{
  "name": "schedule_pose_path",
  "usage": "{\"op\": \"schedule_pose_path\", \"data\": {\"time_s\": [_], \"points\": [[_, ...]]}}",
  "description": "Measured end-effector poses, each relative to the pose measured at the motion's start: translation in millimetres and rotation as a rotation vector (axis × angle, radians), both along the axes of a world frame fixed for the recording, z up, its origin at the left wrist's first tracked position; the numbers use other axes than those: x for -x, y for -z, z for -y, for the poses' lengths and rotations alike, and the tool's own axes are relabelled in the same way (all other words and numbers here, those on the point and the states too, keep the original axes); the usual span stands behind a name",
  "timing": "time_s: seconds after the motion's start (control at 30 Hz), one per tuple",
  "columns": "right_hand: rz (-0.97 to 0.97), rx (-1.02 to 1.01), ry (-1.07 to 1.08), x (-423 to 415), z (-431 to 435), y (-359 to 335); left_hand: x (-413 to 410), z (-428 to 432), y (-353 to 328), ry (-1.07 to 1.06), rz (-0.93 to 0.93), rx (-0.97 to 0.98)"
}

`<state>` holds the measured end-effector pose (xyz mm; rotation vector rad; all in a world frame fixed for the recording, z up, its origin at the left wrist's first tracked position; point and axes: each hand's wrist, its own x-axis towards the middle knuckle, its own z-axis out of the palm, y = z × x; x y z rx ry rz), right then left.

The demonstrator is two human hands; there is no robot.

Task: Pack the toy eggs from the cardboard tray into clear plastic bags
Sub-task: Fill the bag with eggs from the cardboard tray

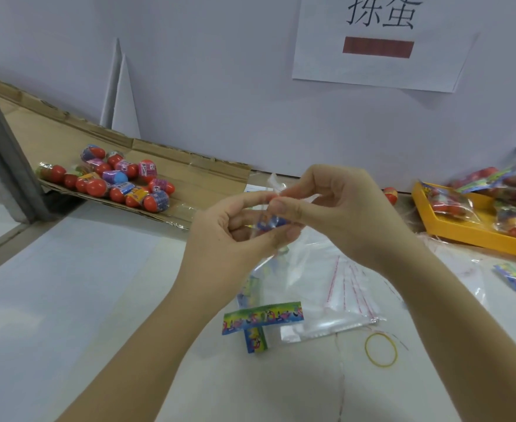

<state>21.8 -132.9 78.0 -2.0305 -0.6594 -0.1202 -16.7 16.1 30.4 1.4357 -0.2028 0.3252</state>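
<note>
Several toy eggs (110,178), red-topped with bright wrappers, lie in a heap on the flat cardboard tray (202,178) at the back left. Above the table's middle my left hand (229,236) and my right hand (336,208) meet. Between them they pinch a clear plastic bag (284,257) whose mouth is up at my fingertips. A toy egg (270,222) with a blue wrapper and an orange tip sits at the bag's top, mostly hidden by my fingers. The rest of the bag hangs down toward the table.
A stack of empty clear bags (339,300) with red seal strips lies under my hands. Colourful paper header cards (263,318) and a yellow rubber band (381,349) lie in front. A yellow tray (469,236) with filled bags stands at the right. A lone egg (391,194) rests by the wall.
</note>
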Motion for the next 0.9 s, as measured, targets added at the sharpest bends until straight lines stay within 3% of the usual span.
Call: {"op": "schedule_pose_path", "data": {"time_s": [0.3,0.37,0.47,0.53,0.63,0.67,0.73,0.9], "points": [[-0.08,0.197,-0.122,1,-4,5,-3,-4,2,-0.022,-0.14,0.05],[-0.034,0.118,-0.103,1,-4,7,-5,-5,3,-0.032,-0.175,0.052],[0.127,-0.164,0.185,-3,-4,11,-9,-10,3,-0.071,-0.21,0.189],[-0.005,-0.261,0.294,-6,-3,12,-9,-12,3,-0.082,-0.199,0.293],[-0.519,-0.128,0.033,-3,-8,15,-8,-10,1,-0.075,-0.185,0.418],[-0.6,-0.076,-0.068,-2,-10,18,-8,-10,1,-0.07,-0.181,0.44],[-0.578,-0.089,-0.149,2,-16,24,-8,-10,1,-0.085,-0.169,0.44],[-0.504,-0.279,-0.077,4,-21,23,-12,-10,-1,-0.067,-0.217,0.352]]}}
